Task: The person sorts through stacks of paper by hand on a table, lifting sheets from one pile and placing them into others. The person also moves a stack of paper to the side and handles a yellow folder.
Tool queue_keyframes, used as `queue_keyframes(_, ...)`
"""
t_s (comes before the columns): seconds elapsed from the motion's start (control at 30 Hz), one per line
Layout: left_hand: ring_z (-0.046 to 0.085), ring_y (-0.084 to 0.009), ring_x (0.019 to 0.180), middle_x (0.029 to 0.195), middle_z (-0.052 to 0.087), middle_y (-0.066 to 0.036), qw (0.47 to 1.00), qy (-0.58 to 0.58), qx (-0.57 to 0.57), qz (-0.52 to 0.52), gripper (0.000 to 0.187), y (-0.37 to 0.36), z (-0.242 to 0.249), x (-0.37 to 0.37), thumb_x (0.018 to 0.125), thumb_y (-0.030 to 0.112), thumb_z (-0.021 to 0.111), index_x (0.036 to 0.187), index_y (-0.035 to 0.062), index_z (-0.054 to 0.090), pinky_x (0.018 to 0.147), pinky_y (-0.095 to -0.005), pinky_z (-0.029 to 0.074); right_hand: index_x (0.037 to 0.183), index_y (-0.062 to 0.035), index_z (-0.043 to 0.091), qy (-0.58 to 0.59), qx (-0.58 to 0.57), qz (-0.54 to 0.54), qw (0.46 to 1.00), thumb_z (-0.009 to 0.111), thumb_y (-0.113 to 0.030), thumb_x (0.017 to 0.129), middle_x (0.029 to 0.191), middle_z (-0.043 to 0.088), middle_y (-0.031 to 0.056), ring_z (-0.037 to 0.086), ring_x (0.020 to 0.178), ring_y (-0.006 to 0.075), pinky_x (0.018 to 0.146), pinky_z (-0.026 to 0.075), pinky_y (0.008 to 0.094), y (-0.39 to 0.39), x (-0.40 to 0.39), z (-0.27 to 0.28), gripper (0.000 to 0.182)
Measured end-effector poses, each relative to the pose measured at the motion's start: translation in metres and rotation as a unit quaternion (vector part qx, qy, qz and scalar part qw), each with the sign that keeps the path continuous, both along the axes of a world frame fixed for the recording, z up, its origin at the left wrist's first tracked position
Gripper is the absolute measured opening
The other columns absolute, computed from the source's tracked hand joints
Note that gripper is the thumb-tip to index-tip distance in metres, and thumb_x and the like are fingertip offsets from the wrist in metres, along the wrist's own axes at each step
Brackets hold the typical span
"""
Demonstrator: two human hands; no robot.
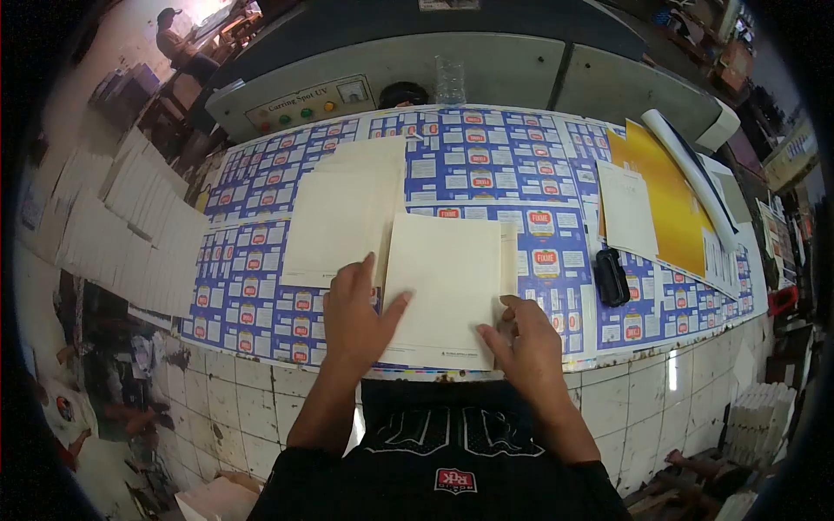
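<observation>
A cream paper stack [445, 278] lies in front of me near the table's front edge, with small print along its bottom. My left hand [354, 313] is at its left side, fingers apart, the thumb resting on the sheet's edge. At the right edge, my right hand [526, 339] has its thumb on top and its fingers bent around the side, gripping the paper. More cream sheets [509, 260] stick out from beneath on the right. Beside my left fingertips lies another cream stack [334, 226], unevenly layered toward the back.
Blue printed sheets [486, 165] cover the table. Right of me are a black object [612, 278], a pale paper stack [627, 208], a gold sheet [665, 200] and a white roll [691, 174]. A clear cup [450, 80] stands before the machine [512, 69]. Paper piles [130, 243] fill the left.
</observation>
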State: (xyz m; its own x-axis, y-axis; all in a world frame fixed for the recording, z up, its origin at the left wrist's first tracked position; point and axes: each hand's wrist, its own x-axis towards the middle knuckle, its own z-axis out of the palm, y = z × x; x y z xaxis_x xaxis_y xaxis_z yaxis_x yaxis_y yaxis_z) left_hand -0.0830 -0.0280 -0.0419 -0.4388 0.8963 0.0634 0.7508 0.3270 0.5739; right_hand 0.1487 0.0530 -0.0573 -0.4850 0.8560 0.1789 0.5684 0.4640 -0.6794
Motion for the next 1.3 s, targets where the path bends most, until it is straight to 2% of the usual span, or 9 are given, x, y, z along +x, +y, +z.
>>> queue_keyframes(0.13, 0.017, -0.0399, 0.146, 0.153, 0.023, -0.028, 0.956, 0.206, -0.067, -0.198, 0.095, -0.006, 0.002, 0.039, 0.085, 0.069, 0.051, 0.142, -0.0057, 0.035, 0.115, -0.0577, 0.013, 0.118, 0.0019, 0.056, 0.077, -0.083, -0.064, 0.991, 0.075, -0.021, 0.083, 0.091, 0.06, 0.0131, 0.058, 0.07, 0.0221, 0.059, 0.047, 0.0325, 0.009, 0.005, -0.002, 0.046)
queue_keyframes(0.43, 0.015, -0.0394, 0.146, 0.154, 0.022, -0.027, 0.938, 0.048, -0.043, -0.341, 0.098, -0.019, -0.012, 0.09, 0.088, 0.071, 0.043, 0.144, -0.0081, 0.03, 0.116, -0.0567, 0.013, 0.11, 0.0053, 0.06, 0.097, -0.22, -0.06, 0.969, 0.075, -0.011, 0.082, 0.091, 0.068, 0.0158, 0.066, 0.079, 0.0211, 0.069, 0.052, 0.0312, 0.013, 0.032, -0.026, 0.036)
queue_keyframes(0.53, 0.012, -0.0438, 0.145, 0.154, 0.016, -0.03, 0.94, 0.047, -0.053, -0.334, 0.098, -0.012, -0.004, 0.085, 0.089, 0.069, 0.045, 0.145, -0.0093, 0.025, 0.116, -0.0587, 0.011, 0.124, 0.0051, 0.054, 0.28, -0.245, -0.143, 0.917, 0.072, -0.001, 0.082, 0.092, 0.068, 0.0104, 0.064, 0.078, 0.0138, 0.069, 0.052, 0.0272, 0.017, 0.049, -0.026, 0.047)
queue_keyframes(0.83, 0.014, -0.0378, 0.147, 0.155, 0.019, -0.026, 0.949, 0.119, -0.052, -0.288, 0.088, -0.001, -0.021, 0.078, 0.093, 0.062, 0.045, 0.145, -0.0069, 0.029, 0.117, -0.0565, 0.01, 0.109, 0.0008, 0.057, 0.354, -0.115, -0.219, 0.902, 0.059, -0.012, 0.096, 0.097, 0.062, 0.0045, 0.055, 0.088, 0.0107, 0.08, 0.045, 0.0264, 0.045, 0.117, 0.003, 0.018)
queue_keyframes(1.03, 0.017, -0.0314, 0.147, 0.156, 0.025, -0.02, 0.954, 0.155, -0.058, -0.25, 0.07, -0.002, -0.025, 0.083, 0.099, 0.05, 0.039, 0.146, -0.0017, 0.033, 0.117, -0.0533, 0.013, 0.11, 0.0031, 0.056, 0.269, -0.083, -0.246, 0.928, 0.057, -0.016, 0.098, 0.105, 0.063, 0.0112, 0.057, 0.094, 0.0169, 0.085, 0.045, 0.0294, 0.053, 0.146, -0.004, 0.022)
queue_keyframes(1.1, 0.015, -0.034, 0.148, 0.157, 0.022, -0.021, 0.958, 0.123, -0.062, -0.251, 0.063, -0.001, -0.024, 0.081, 0.103, 0.042, 0.034, 0.148, -0.0015, 0.028, 0.118, -0.0531, 0.009, 0.108, 0.0024, 0.059, 0.058, -0.001, -0.257, 0.965, 0.057, -0.017, 0.099, 0.104, 0.063, 0.0127, 0.059, 0.094, 0.0212, 0.084, 0.047, 0.0318, 0.05, 0.144, -0.001, 0.022)
queue_keyframes(1.17, 0.015, -0.0338, 0.148, 0.157, 0.022, -0.021, 0.962, 0.101, -0.058, -0.246, 0.062, -0.001, -0.021, 0.079, 0.103, 0.04, 0.033, 0.148, -0.0015, 0.027, 0.118, -0.0525, 0.009, 0.105, 0.0017, 0.061, 0.1, 0.1, -0.242, 0.96, 0.057, -0.016, 0.099, 0.104, 0.064, 0.014, 0.061, 0.094, 0.0236, 0.083, 0.049, 0.0353, 0.053, 0.133, -0.013, 0.019)
queue_keyframes(1.23, 0.015, -0.0336, 0.148, 0.157, 0.022, -0.022, 0.965, 0.081, -0.055, -0.241, 0.06, -0.001, -0.018, 0.076, 0.103, 0.037, 0.032, 0.149, -0.0015, 0.026, 0.118, -0.0519, 0.009, 0.107, 0.0016, 0.061, -0.164, 0.331, -0.252, 0.894, 0.056, -0.014, 0.098, 0.105, 0.065, 0.0136, 0.061, 0.094, 0.0255, 0.084, 0.05, 0.0378, 0.051, 0.132, -0.006, 0.019)
queue_keyframes(1.3, 0.015, -0.0335, 0.148, 0.157, 0.021, -0.022, 0.97, 0.013, -0.047, -0.239, 0.059, -0.001, -0.014, 0.072, 0.104, 0.035, 0.031, 0.149, -0.002, 0.024, 0.118, -0.0513, 0.008, 0.106, 0.0007, 0.062, 0.053, 0.069, -0.286, 0.954, 0.057, -0.01, 0.097, 0.096, 0.065, 0.0102, 0.059, 0.089, 0.0192, 0.082, 0.048, 0.0314, 0.047, 0.136, 0.007, 0.015)
